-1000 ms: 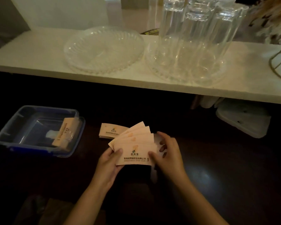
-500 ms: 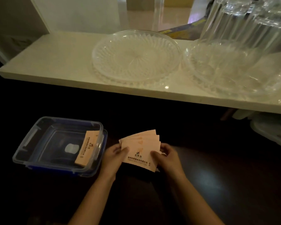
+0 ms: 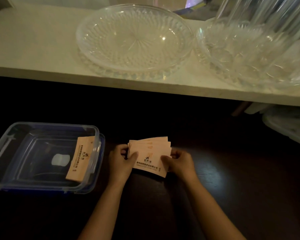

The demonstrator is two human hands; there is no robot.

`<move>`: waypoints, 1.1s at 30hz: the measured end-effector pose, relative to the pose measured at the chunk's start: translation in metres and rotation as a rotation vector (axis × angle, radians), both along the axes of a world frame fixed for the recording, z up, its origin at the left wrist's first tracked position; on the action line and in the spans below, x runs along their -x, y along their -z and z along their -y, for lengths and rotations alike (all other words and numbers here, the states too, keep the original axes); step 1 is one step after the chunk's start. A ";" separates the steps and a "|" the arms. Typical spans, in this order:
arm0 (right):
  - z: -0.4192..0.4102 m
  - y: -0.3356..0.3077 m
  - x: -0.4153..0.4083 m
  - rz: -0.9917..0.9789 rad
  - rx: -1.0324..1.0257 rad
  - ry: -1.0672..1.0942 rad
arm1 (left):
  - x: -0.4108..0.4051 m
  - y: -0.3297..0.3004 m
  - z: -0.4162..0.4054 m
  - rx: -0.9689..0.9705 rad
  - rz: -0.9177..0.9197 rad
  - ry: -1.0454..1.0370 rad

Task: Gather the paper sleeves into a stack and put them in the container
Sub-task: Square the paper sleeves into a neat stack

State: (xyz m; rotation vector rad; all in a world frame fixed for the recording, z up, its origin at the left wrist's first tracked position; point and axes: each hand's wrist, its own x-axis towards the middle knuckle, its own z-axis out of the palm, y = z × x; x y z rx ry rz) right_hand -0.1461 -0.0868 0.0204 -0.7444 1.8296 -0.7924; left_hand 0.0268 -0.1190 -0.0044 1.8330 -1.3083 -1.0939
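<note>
Paper sleeves [image 3: 150, 156], pale orange w/ print, fanned btwn both hands

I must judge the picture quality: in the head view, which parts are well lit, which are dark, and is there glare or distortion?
Head view: the white shelf and glass dish are lit; the dark table is dim, with one soft glare patch. The sleeves in the left hand and right hand are readable but slightly soft. The wide lens bends the shelf edge. The container is dim.

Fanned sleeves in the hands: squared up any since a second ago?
Yes. The sleeves held by the left hand and right hand are fanned less, nearer a stack. They remain right of the container.
</note>
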 end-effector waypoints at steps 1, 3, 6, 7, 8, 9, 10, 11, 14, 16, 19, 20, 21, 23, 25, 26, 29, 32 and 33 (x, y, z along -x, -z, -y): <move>0.001 0.002 0.001 0.001 -0.013 -0.011 | -0.001 0.001 0.001 -0.043 -0.031 -0.005; 0.003 0.004 0.004 -0.024 -0.023 -0.028 | -0.005 0.000 0.005 -0.131 -0.075 0.033; 0.002 0.010 0.007 -0.090 0.003 -0.022 | -0.009 -0.004 0.009 -0.189 -0.120 0.148; 0.001 0.011 0.007 -0.094 0.014 -0.022 | -0.009 -0.006 0.010 -0.200 -0.131 0.171; 0.000 0.013 0.008 -0.085 0.027 -0.033 | -0.010 -0.006 0.011 -0.211 -0.137 0.189; -0.001 0.015 0.009 -0.066 0.042 -0.054 | -0.011 -0.005 0.012 -0.222 -0.140 0.204; -0.001 0.016 0.010 -0.037 0.053 -0.078 | -0.012 -0.005 0.012 -0.231 -0.142 0.213; 0.000 0.017 0.012 -0.004 0.057 -0.102 | -0.013 -0.005 0.012 -0.238 -0.148 0.214; 0.001 0.019 0.021 0.012 0.082 -0.201 | -0.016 -0.004 0.012 -0.212 -0.160 0.226; 0.000 0.020 0.027 -0.056 0.136 -0.269 | -0.018 -0.003 0.011 -0.183 -0.187 0.245; -0.004 0.020 0.035 0.038 0.255 -0.311 | -0.018 -0.001 0.006 -0.156 -0.230 0.278; -0.005 0.020 0.037 0.073 0.295 -0.336 | -0.017 -0.001 0.003 -0.139 -0.211 0.299; -0.007 0.019 0.040 0.073 0.331 -0.368 | -0.016 -0.002 0.001 -0.120 -0.187 0.325; -0.011 0.016 0.046 0.006 0.395 -0.439 | -0.013 -0.005 -0.004 -0.077 -0.159 0.383; -0.017 0.009 0.051 -0.133 0.413 -0.502 | -0.007 -0.011 -0.006 -0.020 -0.146 0.435; -0.022 0.005 0.054 -0.214 0.425 -0.525 | -0.002 -0.015 -0.007 0.017 -0.131 0.460; -0.042 -0.006 0.071 -0.423 0.557 -0.528 | 0.016 -0.029 -0.010 0.143 -0.071 0.549; -0.073 -0.014 0.091 -0.575 0.637 -0.501 | 0.038 -0.034 -0.022 0.217 0.011 0.631; -0.084 -0.013 0.095 -0.608 0.623 -0.493 | 0.045 -0.031 -0.030 0.223 0.050 0.660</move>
